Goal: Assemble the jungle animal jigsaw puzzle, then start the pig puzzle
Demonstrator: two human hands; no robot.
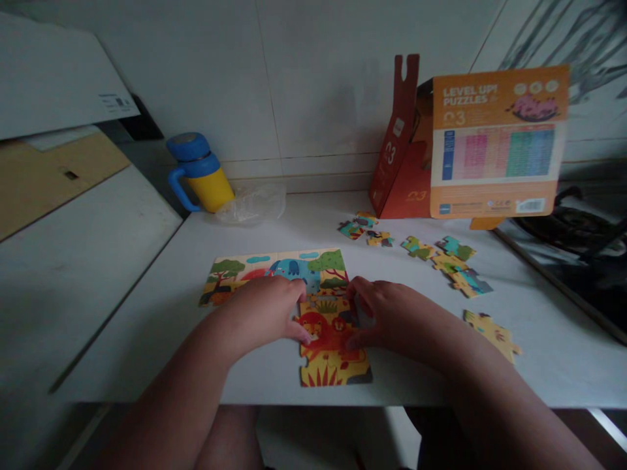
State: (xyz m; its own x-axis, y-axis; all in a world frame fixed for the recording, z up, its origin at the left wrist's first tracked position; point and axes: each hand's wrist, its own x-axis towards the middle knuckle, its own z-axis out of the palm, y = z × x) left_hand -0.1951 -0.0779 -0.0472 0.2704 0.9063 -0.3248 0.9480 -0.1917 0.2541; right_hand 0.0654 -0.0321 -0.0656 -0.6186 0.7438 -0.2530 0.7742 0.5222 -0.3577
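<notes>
Joined jigsaw pieces showing two red lions (326, 362) lie near the table's front, below an assembled puzzle strip (328, 262) with trees and a blue elephant. My left hand (274, 307) grips the lion section's left edge, thumb low and fingers higher up, and covers part of the strip. On the opposite edge, my right hand (379, 313) holds the same section, with its thumb over the picture. The section's top edge lies close against the strip; whether they interlock I cannot tell.
Loose puzzle pieces (450, 261) lie at the right, with a yellow piece (492, 333) nearer the front and several more pieces (360, 225) at the back. Behind them stands an orange puzzle box (499, 143). A yellow-blue flask (208, 183) and a clear plastic bag (257, 203) stand at the back left.
</notes>
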